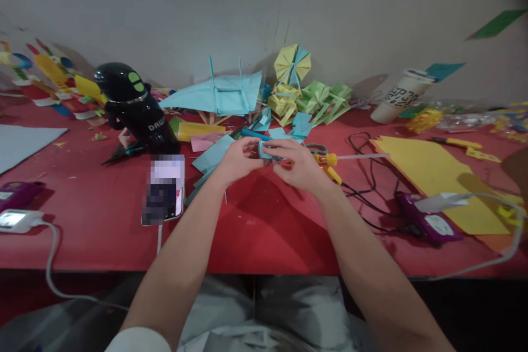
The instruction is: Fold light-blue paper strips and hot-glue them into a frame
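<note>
Both hands meet above the red table, around a small light-blue folded paper piece (261,148). My left hand (238,161) pinches it from the left side. From the right, my right hand (300,164) has its fingers closed over the piece and hides part of it. Just behind the right hand shows a grey handle loop (317,148), perhaps of scissors. Beside that hand lies a yellow-and-orange glue gun (330,160) with a clear glue stick poking out. Blue paper sheets (214,154) lie by the left hand.
A black bottle (138,110) and a phone (165,190) stand and lie to the left. Paper models (292,69) and a blue paper structure (231,93) line the wall. On the right are yellow sheets (445,187), a purple power bank (431,225), cables and a paper cup (400,96).
</note>
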